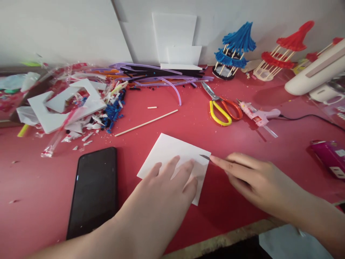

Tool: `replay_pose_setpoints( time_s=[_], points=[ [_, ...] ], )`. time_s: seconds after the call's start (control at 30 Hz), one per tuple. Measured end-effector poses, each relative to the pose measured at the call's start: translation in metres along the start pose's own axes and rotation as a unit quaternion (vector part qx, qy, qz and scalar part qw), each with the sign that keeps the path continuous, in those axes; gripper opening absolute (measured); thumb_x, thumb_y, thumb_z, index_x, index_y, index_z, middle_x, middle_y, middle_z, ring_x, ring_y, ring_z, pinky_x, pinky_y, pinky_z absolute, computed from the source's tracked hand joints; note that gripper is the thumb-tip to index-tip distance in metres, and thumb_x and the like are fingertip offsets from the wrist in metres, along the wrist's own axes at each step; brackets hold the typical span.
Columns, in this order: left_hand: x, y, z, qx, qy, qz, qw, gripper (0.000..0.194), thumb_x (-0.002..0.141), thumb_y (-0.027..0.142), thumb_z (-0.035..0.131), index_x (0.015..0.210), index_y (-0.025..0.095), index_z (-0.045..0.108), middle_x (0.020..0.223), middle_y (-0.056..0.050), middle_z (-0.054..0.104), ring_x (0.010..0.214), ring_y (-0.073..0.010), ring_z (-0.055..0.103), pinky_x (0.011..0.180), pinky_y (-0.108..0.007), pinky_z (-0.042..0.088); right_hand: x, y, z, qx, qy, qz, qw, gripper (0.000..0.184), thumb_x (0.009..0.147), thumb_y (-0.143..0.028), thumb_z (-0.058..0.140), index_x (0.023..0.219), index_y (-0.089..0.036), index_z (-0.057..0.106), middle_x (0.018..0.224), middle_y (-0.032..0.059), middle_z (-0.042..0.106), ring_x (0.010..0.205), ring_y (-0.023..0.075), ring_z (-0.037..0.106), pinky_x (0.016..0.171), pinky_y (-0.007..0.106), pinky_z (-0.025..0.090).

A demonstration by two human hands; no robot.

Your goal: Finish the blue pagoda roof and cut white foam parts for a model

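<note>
A white square of foam board or card [161,151] lies at an angle on the red table. My left hand [167,190] rests on it with fingers spread, pressing it near the middle. From the right, my right hand [248,176] grips a craft knife [204,157], fingers closed and index finger stretched along it. Its thin dark blade reaches over the board's right corner; the handle is hidden in my hand. Beyond the board lie a thin wooden stick [147,123] and a short cut piece of stick [152,107].
A black phone [93,190] lies left of my left arm. Scissors [221,108] and a pink glue gun [258,114] lie behind my right hand. Foam scraps [51,115] and purple pipe cleaners [172,84] are heaped at back left. Blue-roofed [239,39] and red-roofed [293,39] stick models stand behind.
</note>
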State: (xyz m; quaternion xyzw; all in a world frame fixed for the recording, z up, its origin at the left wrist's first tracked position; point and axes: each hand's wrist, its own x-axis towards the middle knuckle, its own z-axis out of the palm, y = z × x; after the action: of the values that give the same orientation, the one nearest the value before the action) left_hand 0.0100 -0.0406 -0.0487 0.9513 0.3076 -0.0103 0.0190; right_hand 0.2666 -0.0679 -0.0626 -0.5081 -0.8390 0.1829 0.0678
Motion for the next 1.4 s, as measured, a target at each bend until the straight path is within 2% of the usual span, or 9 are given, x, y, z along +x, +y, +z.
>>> replay_pose_setpoints(
  time_s=[0.17,0.37,0.47,0.63,0.83,0.93,1.1,1.23,1.4],
  points=[
    [0.005,0.001,-0.005,-0.021,-0.086,-0.019,0.996,0.029,0.091,0.019,0.054,0.116,0.024,0.069,0.137,-0.005,0.063,0.124,-0.0355,0.059,0.077,-0.05,0.064,-0.012,0.0,0.005,0.017,-0.026,-0.014,0.999,0.048,0.097,-0.015,0.042,0.143,-0.024,0.053,0.1,0.0068,0.067,0.076,0.0147,0.068,0.072,0.028,0.06],
    [0.008,0.002,-0.004,-0.028,-0.114,-0.024,0.993,0.037,0.088,0.006,0.049,0.114,0.025,0.067,0.138,-0.006,0.062,0.127,-0.0371,0.057,0.076,-0.05,0.065,-0.022,-0.001,0.008,0.067,-0.064,-0.029,0.995,0.047,0.1,-0.016,0.04,0.145,-0.025,0.049,0.102,0.0058,0.066,0.08,0.0132,0.067,0.076,0.027,0.061],
    [0.01,0.002,-0.004,-0.034,-0.139,-0.023,0.989,0.041,0.085,0.003,0.047,0.114,0.025,0.066,0.138,-0.007,0.062,0.126,-0.037,0.057,0.074,-0.049,0.065,-0.023,0.001,0.009,0.079,-0.061,-0.03,0.995,0.047,0.101,-0.019,0.039,0.147,-0.027,0.046,0.104,0.0054,0.065,0.08,0.0137,0.067,0.075,0.029,0.061],
    [0.01,0.001,-0.003,-0.025,-0.141,-0.018,0.989,0.047,0.083,0.0,0.044,0.118,0.025,0.065,0.139,-0.007,0.061,0.129,-0.0382,0.055,0.073,-0.05,0.066,-0.022,0.002,0.011,0.079,-0.064,-0.035,0.994,0.046,0.102,-0.02,0.039,0.146,-0.029,0.046,0.103,0.005,0.063,0.079,0.0152,0.067,0.073,0.032,0.061],
    [0.008,0.003,-0.003,-0.034,-0.157,-0.022,0.987,0.069,0.079,-0.003,0.043,0.139,0.03,0.053,0.144,-0.004,0.057,0.134,-0.0393,0.049,0.074,-0.051,0.066,-0.019,0.004,0.008,0.074,-0.071,-0.052,0.993,0.047,0.101,-0.017,0.037,0.146,-0.027,0.047,0.101,0.0053,0.065,0.08,0.016,0.068,0.071,0.033,0.061],
    [0.011,0.005,-0.006,-0.045,-0.195,-0.041,0.979,0.072,0.076,-0.005,0.04,0.139,0.029,0.053,0.147,-0.002,0.055,0.136,-0.0364,0.047,0.079,-0.05,0.066,-0.017,0.006,0.006,0.065,-0.071,-0.063,0.993,0.047,0.1,-0.016,0.037,0.145,-0.025,0.047,0.1,0.0054,0.066,0.079,0.0168,0.068,0.069,0.033,0.06],
    [0.015,0.007,-0.01,-0.053,-0.234,-0.054,0.969,0.076,0.073,-0.007,0.039,0.139,0.029,0.053,0.148,0.0,0.053,0.138,-0.0353,0.046,0.074,-0.047,0.067,-0.016,0.008,0.007,0.083,-0.073,-0.067,0.992,0.047,0.1,-0.015,0.038,0.145,-0.026,0.046,0.098,0.0036,0.067,0.079,0.0158,0.068,0.069,0.032,0.06],
    [0.014,0.006,-0.009,-0.051,-0.237,-0.048,0.969,0.077,0.073,-0.007,0.04,0.14,0.028,0.052,0.149,-0.001,0.052,0.14,-0.0365,0.043,0.07,-0.044,0.068,-0.018,0.008,0.009,0.07,-0.078,-0.07,0.992,0.048,0.101,-0.016,0.038,0.148,-0.027,0.042,0.1,0.0043,0.067,0.081,0.0167,0.068,0.071,0.033,0.06],
    [0.014,0.006,-0.008,-0.042,-0.219,-0.051,0.973,0.074,0.073,-0.006,0.042,0.135,0.031,0.057,0.145,0.001,0.056,0.135,-0.0354,0.049,0.064,-0.043,0.068,-0.017,0.006,0.01,0.054,-0.084,-0.07,0.993,0.05,0.1,-0.015,0.037,0.149,-0.025,0.043,0.099,0.0057,0.068,0.081,0.0169,0.068,0.075,0.033,0.06]
  ],
)
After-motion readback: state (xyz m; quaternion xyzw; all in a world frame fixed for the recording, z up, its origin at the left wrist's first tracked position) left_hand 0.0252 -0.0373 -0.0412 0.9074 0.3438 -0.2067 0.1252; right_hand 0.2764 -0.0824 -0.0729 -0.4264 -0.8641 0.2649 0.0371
